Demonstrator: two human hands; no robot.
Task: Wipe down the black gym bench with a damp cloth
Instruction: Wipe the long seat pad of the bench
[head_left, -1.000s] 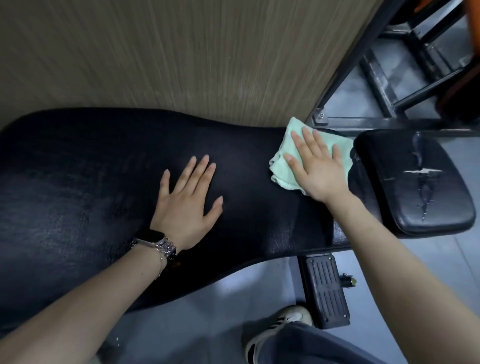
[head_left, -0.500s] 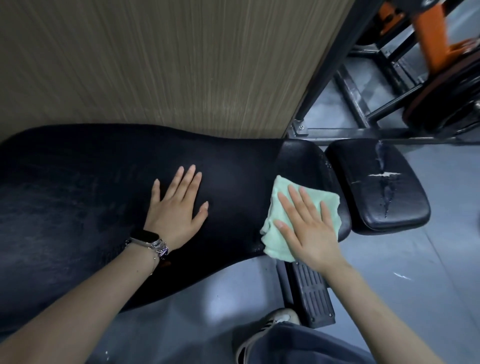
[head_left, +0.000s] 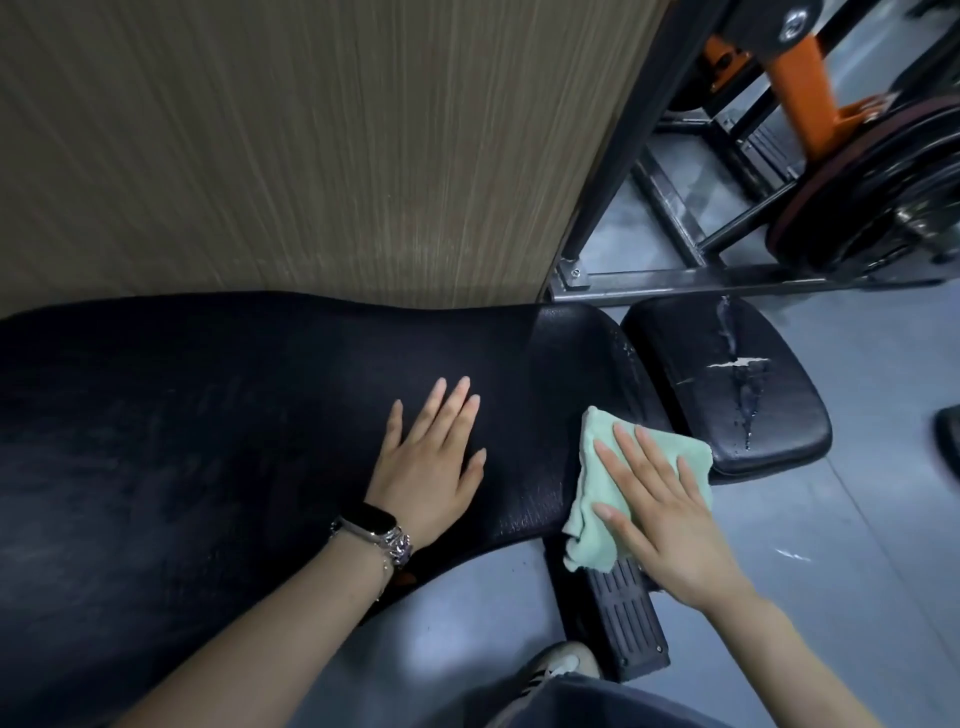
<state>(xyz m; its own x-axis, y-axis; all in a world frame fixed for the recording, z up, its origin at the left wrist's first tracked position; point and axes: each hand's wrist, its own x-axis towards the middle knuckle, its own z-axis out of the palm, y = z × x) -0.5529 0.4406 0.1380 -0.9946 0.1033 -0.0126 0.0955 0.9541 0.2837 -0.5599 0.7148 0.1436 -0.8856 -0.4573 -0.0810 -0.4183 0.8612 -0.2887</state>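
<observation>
The black gym bench (head_left: 208, 415) lies across the view along a wooden wall, its long back pad on the left. Its small seat pad (head_left: 727, 384), cracked and scuffed, sits at the right. My left hand (head_left: 431, 462) rests flat on the back pad with straight fingers. My right hand (head_left: 660, 499) presses flat on a folded light green cloth (head_left: 592, 493) at the near right edge of the back pad, just left of the seat pad. The cloth's lower end hangs past the pad's edge.
A black ribbed foot plate (head_left: 623, 618) of the bench frame sits below the cloth. A steel rack frame (head_left: 675, 283), an orange post (head_left: 800, 88) and weight plates (head_left: 883, 202) stand at the back right. My shoe (head_left: 556, 670) is on the grey floor.
My right hand has drawn the cloth from the far edge of the back pad down to its near edge. My left hand has stayed flat on the pad.
</observation>
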